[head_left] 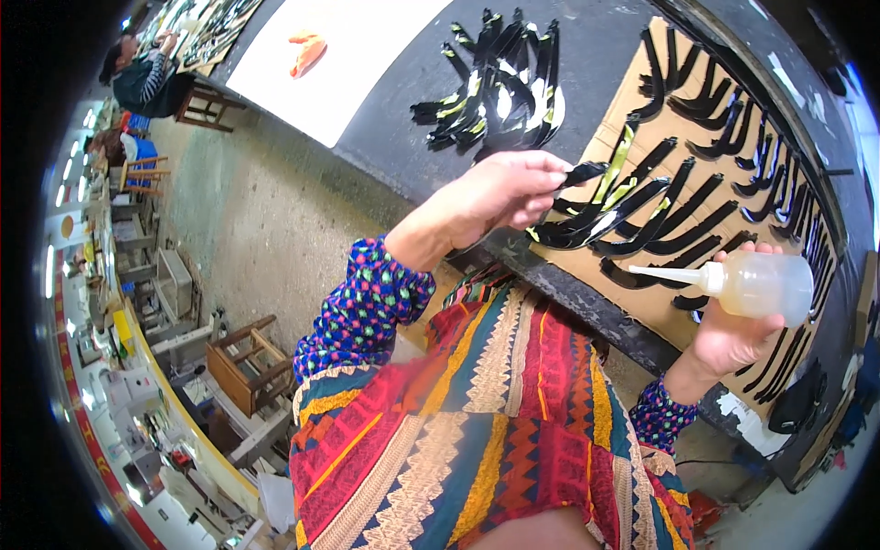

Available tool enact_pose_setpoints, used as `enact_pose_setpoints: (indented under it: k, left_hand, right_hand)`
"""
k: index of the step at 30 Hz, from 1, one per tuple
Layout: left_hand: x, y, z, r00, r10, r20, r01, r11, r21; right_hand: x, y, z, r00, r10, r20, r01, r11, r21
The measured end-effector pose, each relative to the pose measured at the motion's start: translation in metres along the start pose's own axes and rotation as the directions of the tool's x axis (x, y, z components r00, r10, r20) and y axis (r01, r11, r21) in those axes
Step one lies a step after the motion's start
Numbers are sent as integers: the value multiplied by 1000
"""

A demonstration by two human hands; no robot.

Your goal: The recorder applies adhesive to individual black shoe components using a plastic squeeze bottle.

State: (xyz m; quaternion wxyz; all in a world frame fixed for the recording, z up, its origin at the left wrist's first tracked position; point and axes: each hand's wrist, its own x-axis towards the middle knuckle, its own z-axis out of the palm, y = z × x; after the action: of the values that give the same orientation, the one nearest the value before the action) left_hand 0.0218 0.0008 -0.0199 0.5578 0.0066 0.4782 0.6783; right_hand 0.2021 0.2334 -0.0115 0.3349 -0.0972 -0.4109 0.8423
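My left hand (486,194) pinches the end of a black curved strip (587,172) between thumb and fingers, over the near-left edge of a cardboard sheet (627,89). Farther right, my right hand (724,346) is wrapped round a translucent squeeze bottle (770,286) of pale yellowish liquid. The bottle lies tilted on its side, its thin white nozzle pointing left above the cardboard. Rows of glossy black curved strips (686,203) lie on the cardboard. Beyond my left hand a loose pile of similar strips (502,92) rests on the dark table (385,128).
A white sheet (353,69) covers the table's far left, with a crumpled orange piece (308,52) on it. At the far left a person (137,81) sits at another table near a wooden stool (207,107). Another wooden stool (247,367) stands on the floor to my left.
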Motion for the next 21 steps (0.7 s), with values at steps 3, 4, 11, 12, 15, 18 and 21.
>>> enact_pose_setpoints:
  k: [3, 4, 11, 12, 15, 18, 21]
  left_hand:
    - [12, -8, 10, 999, 24, 41, -24, 1000, 0]
    - [15, -10, 14, 998, 34, 60, -33, 999, -20]
    - [67, -8, 50, 992, 127, 1, -124, 963, 239]
    - [73, -9, 55, 993, 121, -12, -111, 939, 324]
    - [82, -22, 74, 997, 23, 79, -42, 965, 258]
    - [90, -37, 102, 987, -2, 163, -54, 938, 342]
    - [103, -51, 124, 975, 103, 196, -191, 841, 506]
  right_hand:
    - [-6, -12, -23, 993, -47, -106, 47, 999, -5]
    - [-8, -17, -29, 991, -64, -113, 64, 998, -7]
    - [-21, -45, -49, 952, -224, -208, 220, 975, -38]
    - [-22, -46, -51, 946, -238, -218, 235, 971, -41]
    - [-27, -55, -60, 942, -266, -205, 272, 962, 3]
    - [-32, -66, -72, 912, -332, -241, 340, 940, -8]
    - [-38, -75, -82, 875, -386, -291, 398, 917, -22]
